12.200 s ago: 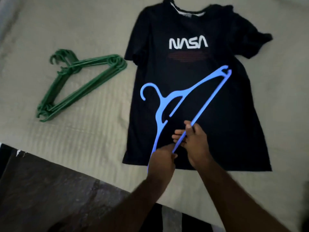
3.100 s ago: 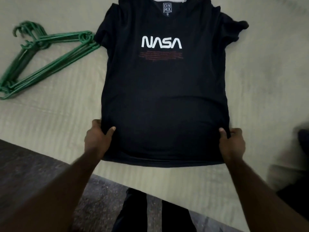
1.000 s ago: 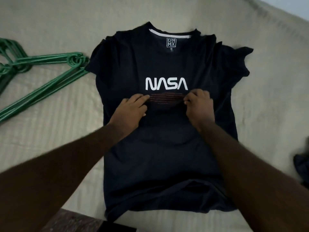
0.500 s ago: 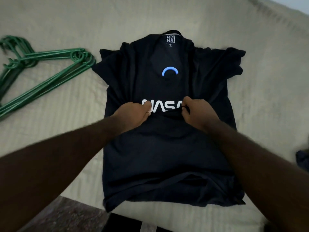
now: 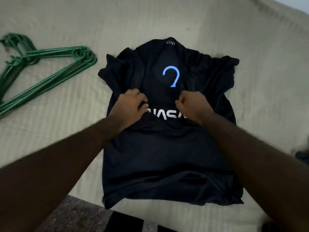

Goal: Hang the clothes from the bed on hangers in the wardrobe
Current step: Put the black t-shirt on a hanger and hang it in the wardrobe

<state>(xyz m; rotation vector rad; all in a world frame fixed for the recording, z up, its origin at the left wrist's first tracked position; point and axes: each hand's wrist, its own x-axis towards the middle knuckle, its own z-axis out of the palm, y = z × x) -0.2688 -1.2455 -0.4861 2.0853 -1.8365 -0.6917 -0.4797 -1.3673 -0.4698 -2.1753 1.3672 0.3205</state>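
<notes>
One black T-shirt (image 5: pixel 158 156) lies on one bed (image 5: pixel 250 39) under two hands: left hand (image 5: pixel 132 106) and right hand (image 5: pixel 192 104). One blue hanger (image 5: pixel 173 72) shows just beyond the fingers (image 5: pixel 141 100). Far left of them lies one stack of green hangers (image 5: pixel 50 77), several, exact number unclear. One dark cloth (image 5: pixel 302 159) lies far right.

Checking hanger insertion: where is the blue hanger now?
Head view, centre: the blue hanger shows only its hook, in the neck opening of the shirt, just beyond the left hand and right hand; the rest is hidden inside.
</notes>
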